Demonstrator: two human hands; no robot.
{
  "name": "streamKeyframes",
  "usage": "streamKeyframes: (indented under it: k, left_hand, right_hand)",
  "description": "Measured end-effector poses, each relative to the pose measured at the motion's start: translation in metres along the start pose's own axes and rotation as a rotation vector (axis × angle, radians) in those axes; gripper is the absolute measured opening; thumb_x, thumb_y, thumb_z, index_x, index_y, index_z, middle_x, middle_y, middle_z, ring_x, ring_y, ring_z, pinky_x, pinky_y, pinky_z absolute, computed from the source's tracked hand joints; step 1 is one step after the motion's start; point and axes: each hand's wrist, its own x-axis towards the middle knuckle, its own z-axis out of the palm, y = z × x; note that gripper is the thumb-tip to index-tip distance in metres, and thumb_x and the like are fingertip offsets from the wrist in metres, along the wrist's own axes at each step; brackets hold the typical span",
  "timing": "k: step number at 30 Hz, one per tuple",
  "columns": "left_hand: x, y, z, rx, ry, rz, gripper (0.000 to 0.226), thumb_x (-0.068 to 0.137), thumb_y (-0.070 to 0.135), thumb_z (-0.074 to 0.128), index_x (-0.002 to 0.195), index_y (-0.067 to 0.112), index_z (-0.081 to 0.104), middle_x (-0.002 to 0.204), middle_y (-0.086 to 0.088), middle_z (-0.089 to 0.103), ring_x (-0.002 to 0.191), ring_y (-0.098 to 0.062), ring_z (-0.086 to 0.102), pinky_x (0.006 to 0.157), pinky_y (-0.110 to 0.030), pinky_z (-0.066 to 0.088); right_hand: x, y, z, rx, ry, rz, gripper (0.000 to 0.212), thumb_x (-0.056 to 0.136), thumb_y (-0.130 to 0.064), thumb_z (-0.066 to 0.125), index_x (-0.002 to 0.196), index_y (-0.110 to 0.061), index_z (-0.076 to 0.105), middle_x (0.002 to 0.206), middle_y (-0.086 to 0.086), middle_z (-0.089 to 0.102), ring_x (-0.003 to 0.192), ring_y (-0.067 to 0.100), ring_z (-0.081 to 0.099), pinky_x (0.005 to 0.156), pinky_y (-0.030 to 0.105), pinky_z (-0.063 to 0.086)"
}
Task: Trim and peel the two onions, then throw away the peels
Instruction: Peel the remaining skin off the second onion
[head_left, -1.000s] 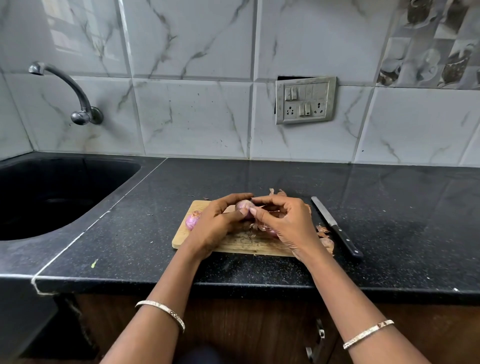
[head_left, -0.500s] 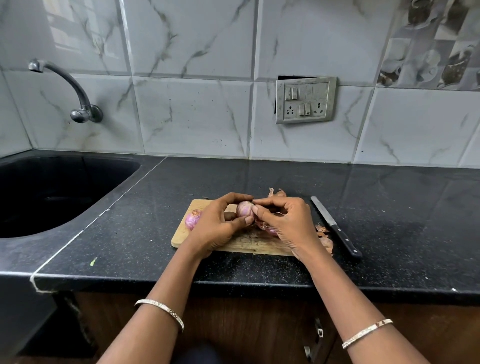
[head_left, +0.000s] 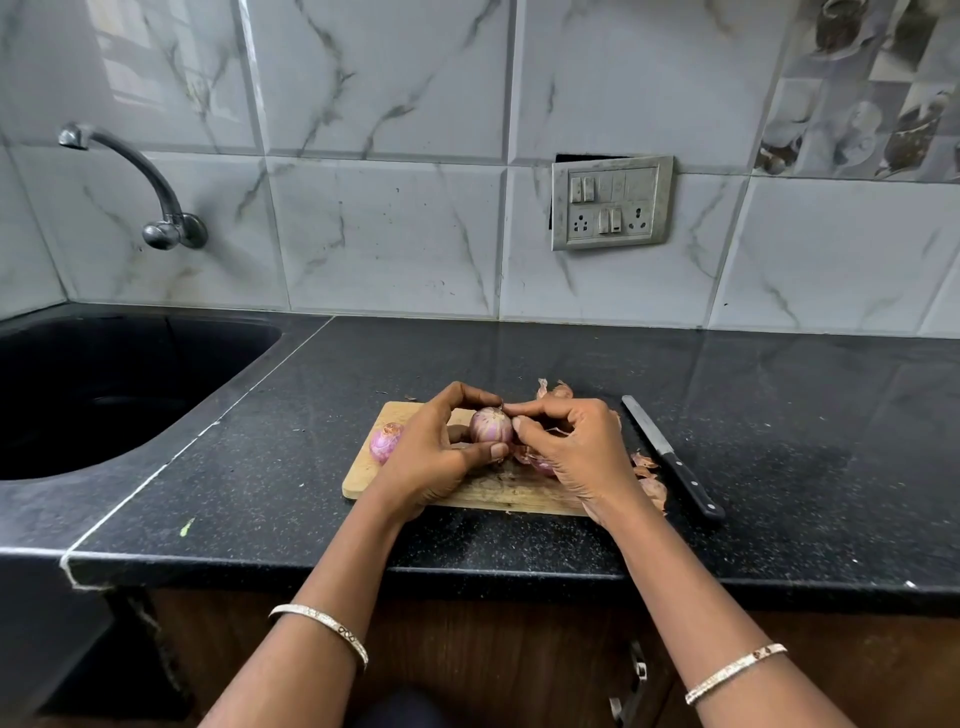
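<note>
The black sink (head_left: 78, 364) at the left is too dark to show what lies in it. The wooden cutting board (head_left: 363, 475) on the counter (head_left: 779, 441) carries a second onion (head_left: 385, 441) at its left end, and loose peels (head_left: 649, 478) spill off its right edge beside the knife (head_left: 670, 457). The hands hide much of the board: the left hand (head_left: 431, 452) curls thumb and forefinger round the onion (head_left: 491, 425) just above the board's middle, and the right hand (head_left: 576, 447), fingers bent, seems to pinch the onion's tip.
</note>
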Motion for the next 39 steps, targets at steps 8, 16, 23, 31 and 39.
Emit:
streamKeyframes:
  k: [8,16,23,31,39]
  left_hand:
    - [0.0015,-0.0018,-0.0008,0.048,0.008,0.014,0.052,0.066,-0.002,0.087,0.108,0.013,0.06,0.12,-0.008,0.068,0.093,-0.025,0.072,0.085,-0.043,0.061]
    - [-0.0001,0.0006,0.0005,0.056,0.03,0.013,0.049,0.07,-0.011,0.084,0.104,0.01,0.055,0.122,-0.01,0.065,0.087,-0.019,0.071,0.084,-0.046,0.061]
    - [-0.0004,0.0015,0.0005,0.061,0.036,0.02,0.05,0.068,-0.012,0.085,0.101,0.013,0.055,0.121,-0.009,0.064,0.087,-0.017,0.072,0.078,-0.034,0.062]
    - [0.0,0.0013,-0.0001,0.082,0.045,0.016,0.052,0.066,-0.011,0.087,0.099,0.016,0.056,0.119,-0.006,0.066,0.088,-0.019,0.072,0.08,-0.04,0.062]
    - [-0.0015,0.0047,0.0014,0.059,0.058,0.015,0.054,0.065,-0.013,0.086,0.099,0.015,0.054,0.122,-0.008,0.064,0.087,-0.02,0.074,0.074,-0.03,0.061]
  right_hand:
    - [0.0009,-0.0007,0.0009,-0.025,-0.004,-0.001,0.021,0.081,0.003,0.075,0.09,-0.015,0.082,0.082,-0.008,0.078,0.078,0.001,0.071,0.071,0.016,0.052]
    - [0.0004,-0.0017,0.0008,0.011,-0.036,0.017,0.015,0.08,-0.007,0.082,0.093,-0.015,0.082,0.085,-0.003,0.079,0.082,0.016,0.075,0.077,0.032,0.061]
    - [0.0009,-0.001,0.0009,-0.004,-0.013,0.002,0.018,0.081,0.0,0.077,0.092,-0.014,0.082,0.083,-0.005,0.079,0.079,0.002,0.072,0.071,0.017,0.054]
    - [0.0012,-0.0004,0.0011,0.054,-0.048,0.03,0.016,0.08,-0.002,0.081,0.093,-0.011,0.082,0.084,-0.002,0.079,0.08,0.009,0.073,0.074,0.027,0.058]
    - [0.0013,-0.0005,0.0008,0.019,-0.029,0.012,0.015,0.082,-0.003,0.079,0.091,-0.015,0.082,0.082,-0.006,0.078,0.079,0.006,0.073,0.072,0.021,0.056]
